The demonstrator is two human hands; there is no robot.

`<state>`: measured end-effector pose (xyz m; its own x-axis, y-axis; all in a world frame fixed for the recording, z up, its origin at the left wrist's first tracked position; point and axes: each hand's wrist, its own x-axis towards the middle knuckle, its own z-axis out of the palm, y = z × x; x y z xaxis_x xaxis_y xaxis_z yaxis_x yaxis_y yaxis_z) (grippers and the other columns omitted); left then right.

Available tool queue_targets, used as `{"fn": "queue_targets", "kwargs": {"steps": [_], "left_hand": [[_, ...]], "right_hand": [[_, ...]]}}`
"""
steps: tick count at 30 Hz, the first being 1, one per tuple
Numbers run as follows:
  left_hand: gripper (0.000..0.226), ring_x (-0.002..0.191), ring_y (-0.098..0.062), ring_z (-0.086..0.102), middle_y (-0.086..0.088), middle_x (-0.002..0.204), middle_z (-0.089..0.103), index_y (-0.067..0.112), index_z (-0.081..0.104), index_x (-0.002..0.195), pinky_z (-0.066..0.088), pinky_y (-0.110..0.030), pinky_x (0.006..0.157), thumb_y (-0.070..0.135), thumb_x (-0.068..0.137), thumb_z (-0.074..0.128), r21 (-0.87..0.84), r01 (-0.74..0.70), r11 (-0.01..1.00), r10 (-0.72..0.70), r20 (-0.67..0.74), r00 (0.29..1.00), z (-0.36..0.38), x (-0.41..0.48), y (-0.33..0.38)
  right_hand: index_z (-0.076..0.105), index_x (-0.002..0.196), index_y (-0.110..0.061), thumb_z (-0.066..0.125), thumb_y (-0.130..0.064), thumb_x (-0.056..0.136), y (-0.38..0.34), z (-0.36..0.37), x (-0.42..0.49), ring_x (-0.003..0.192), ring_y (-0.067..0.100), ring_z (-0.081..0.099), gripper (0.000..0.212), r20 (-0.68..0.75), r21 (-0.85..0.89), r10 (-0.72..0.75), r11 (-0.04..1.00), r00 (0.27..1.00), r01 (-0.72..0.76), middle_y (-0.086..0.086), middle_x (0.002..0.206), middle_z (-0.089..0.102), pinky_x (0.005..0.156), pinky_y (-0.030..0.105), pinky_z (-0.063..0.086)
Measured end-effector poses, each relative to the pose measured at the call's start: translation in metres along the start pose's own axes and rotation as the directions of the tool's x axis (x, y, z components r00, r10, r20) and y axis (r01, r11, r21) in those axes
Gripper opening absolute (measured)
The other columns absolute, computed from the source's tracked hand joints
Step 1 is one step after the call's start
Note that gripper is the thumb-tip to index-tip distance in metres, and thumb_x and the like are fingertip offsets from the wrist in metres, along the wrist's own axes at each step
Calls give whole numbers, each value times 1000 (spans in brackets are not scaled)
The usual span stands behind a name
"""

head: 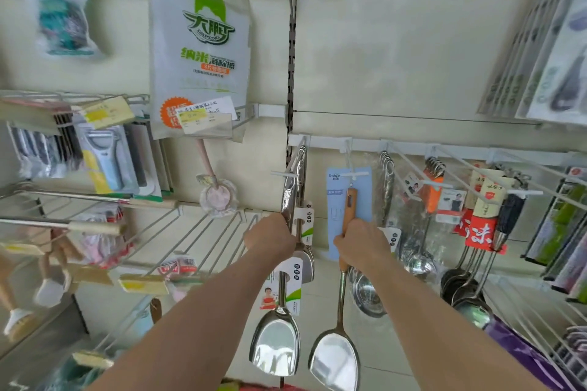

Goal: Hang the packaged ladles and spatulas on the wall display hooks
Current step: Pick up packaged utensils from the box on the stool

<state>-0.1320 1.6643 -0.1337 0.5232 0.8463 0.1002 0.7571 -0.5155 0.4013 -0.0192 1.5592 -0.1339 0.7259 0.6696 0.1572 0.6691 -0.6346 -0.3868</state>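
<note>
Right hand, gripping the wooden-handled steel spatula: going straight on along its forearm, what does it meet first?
Probably the pale blue hanging card directly behind the wooden-handled steel spatula that the right hand grips; depth is unclear.

1. Above the right hand's grip, the orange-brown wooden spatula handle is smooth; below it, the broad steel blade is mirror-glossy.
2. Above the left hand's grip, crinkly clear plastic wrap covers shiny metal handles.
3. Behind the right grip, the pale blue backing card is matt, probably paper.

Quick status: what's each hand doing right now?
Left hand: grips the wrapped handles of the steel spatulas.
Right hand: grips the wooden-handled spatula.
</note>
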Motion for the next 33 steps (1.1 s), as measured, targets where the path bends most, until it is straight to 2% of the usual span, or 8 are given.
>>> {"fn": "queue_targets", "kwargs": {"steps": [4, 8, 13, 20, 25, 28, 31, 33], "left_hand": [[17, 93, -21, 62, 1, 91, 67, 22, 44, 75, 47, -36, 89, 26, 86, 55, 20, 1, 1000, 0, -26, 1000, -4, -23, -4], [16, 84, -19, 56, 5, 75, 52, 19, 43, 78, 42, -34, 84, 23, 87, 56, 45, 2, 999, 1, -49, 999, -8, -44, -7], [9, 87, -20, 60, 2, 86, 62, 19, 50, 84, 45, -36, 85, 22, 83, 58, 44, -1, 999, 3, -35, 999, -17, -64, -11], [16, 90, -22, 59, 1, 87, 61, 18, 47, 79, 41, -36, 91, 22, 83, 61, 53, 4, 999, -2, -39, 999, -30, -96, -12], [11, 92, -24, 59, 1, 83, 54, 18, 48, 88, 42, -38, 92, 19, 85, 58, 95, 48, 994, -43, -55, 998, -32, -111, -33], [12, 90, -23, 58, 1, 85, 55, 18, 48, 91, 44, -39, 94, 19, 85, 58, 109, 96, 989, -89, -65, 994, -32, -116, -57], [13, 82, -23, 57, 3, 78, 55, 17, 55, 93, 45, -33, 80, 19, 81, 60, 122, 135, 983, -124, -96, 988, -33, -118, -85], [12, 79, -22, 54, 2, 79, 56, 19, 55, 91, 42, -30, 72, 19, 80, 60, 137, 168, 976, -155, -105, 982, -36, -120, -105]], "right_hand": [[58, 104, -6, 50, -25, 94, 1, -6, -24, 97, 28, 62, 23, 14, -5, -10, 1000, 1000, 10, 10, 107, 65, 75, 32, 47], [58, 102, -6, 49, -23, 94, -2, -12, -48, 96, 28, 62, 21, 37, -37, -39, 999, 999, 41, 9, 104, 64, 71, 30, 44], [49, 88, -10, 48, -23, 94, -7, -24, -73, 78, 23, 54, 14, 46, -52, -67, 996, 997, 69, 5, 88, 56, 66, 28, 42], [49, 89, -10, 47, -24, 94, -17, -34, -103, 77, 24, 52, 15, 76, -83, -134, 987, 988, 140, 5, 85, 53, 65, 28, 39], [54, 84, -9, 44, -20, 92, -26, -16, -118, 72, 24, 62, 17, 170, -62, -166, 982, 971, 179, 8, 78, 67, 65, 30, 50], [50, 80, -10, 44, -21, 92, -37, -4, -123, 61, 20, 55, 18, 207, -69, -195, 975, 959, 213, 4, 68, 59, 54, 27, 40], [52, 73, -10, 44, -24, 92, -55, 11, -125, 67, 24, 56, 24, 252, -67, -237, 963, 938, 261, 7, 76, 65, 65, 30, 48], [48, 66, -12, 45, -24, 92, -70, 22, -129, 57, 21, 52, 29, 278, -53, -272, 953, 921, 298, 7, 69, 63, 60, 29, 47]]}}
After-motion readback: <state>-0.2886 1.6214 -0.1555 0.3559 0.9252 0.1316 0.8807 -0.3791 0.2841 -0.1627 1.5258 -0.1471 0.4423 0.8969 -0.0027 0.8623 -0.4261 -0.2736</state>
